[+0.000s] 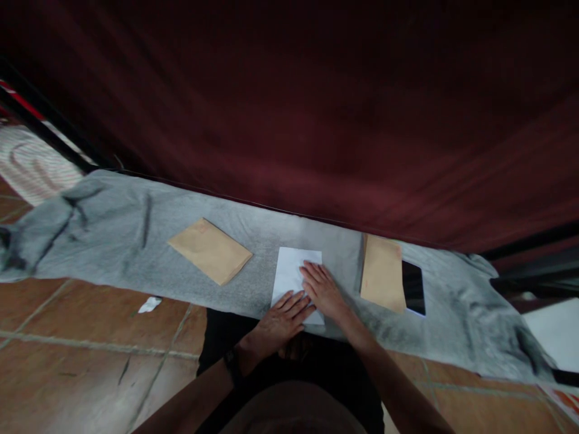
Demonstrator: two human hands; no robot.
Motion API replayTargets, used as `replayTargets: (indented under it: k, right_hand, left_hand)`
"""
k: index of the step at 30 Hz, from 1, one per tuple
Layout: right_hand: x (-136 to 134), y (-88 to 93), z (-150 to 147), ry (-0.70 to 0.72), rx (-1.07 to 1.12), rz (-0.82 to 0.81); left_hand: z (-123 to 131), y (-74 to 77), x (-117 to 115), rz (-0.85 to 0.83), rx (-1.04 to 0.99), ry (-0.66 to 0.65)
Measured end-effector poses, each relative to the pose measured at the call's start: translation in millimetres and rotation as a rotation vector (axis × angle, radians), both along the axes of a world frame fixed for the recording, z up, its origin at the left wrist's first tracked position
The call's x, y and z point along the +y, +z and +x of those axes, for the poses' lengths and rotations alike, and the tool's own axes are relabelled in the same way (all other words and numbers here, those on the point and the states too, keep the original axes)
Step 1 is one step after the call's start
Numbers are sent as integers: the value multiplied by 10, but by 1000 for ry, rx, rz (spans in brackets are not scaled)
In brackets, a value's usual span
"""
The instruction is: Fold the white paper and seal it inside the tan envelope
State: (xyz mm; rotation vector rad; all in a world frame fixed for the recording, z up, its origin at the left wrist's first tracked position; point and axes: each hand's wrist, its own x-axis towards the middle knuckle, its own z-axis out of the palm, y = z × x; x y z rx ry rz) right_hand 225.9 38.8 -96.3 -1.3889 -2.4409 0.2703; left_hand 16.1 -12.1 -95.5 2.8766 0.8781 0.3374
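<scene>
The person is sitting on the tiled floor (67,343) and leaning over a long grey cloth (113,235) that is lying spread out across it. Both hands are resting on a white sheet of paper (292,268), which is lying on the cloth straight in front of the person, between two tan envelopes.

The left hand (283,316) is lying flat with its fingers stretched out, pressing on the near edge of the sheet. The right hand (323,289) is also lying open and palm down, covering the right half of the paper, its fingertips pointing towards the far edge. Neither hand is gripping anything. The two hands are touching or nearly touching where they are meeting over the sheet. A dark band (231,361) is sitting on the left wrist.

The left envelope (210,250) is lying well off to the left, turned at an angle. The right envelope (383,272) is lying near the right hand, standing lengthwise. Just beside it, on its right, a flat dark slab (413,287) is lying, possibly a phone, though the picture is too dim to be sure.

A dark red curtain (316,120) is hanging behind the cloth and filling the upper view. A small white scrap (149,304) is lying on the tiles just off the cloth's near edge.
</scene>
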Motion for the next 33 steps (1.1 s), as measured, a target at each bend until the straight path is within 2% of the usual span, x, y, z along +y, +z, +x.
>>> replayTargets:
  k: [4,8,14,19,22,25,29,31,33]
  right_hand:
    - [-454,42,136,-12,-5,-28]
    - [-691,57,267,16,-21,-33]
    - [-881,49,358,79,-54,-14]
    - [-888,43,355,73,-81,14]
    - [-873,56,336,65,-78,17]
    - [-870,58,315,64,-68,22]
    - [-881,13,296,34,-41,19]
    - [-885,-16,296,19,-38,25]
    - [-886,-37,303,15,-43,42]
  left_hand:
    - [-59,-68,14,-5,16,0]
    - [-183,-108,14,29,23,45]
    - [-463,-68,-73,50,23,102]
    - [-530,102,-58,-42,-61,166]
    - [-308,221,68,-70,-80,201]
    - [101,240,237,-62,-93,199]
    - [640,113,443,-83,-80,174]
    - [789,36,529,-97,-70,192]
    - [834,-25,605,-104,-53,210]
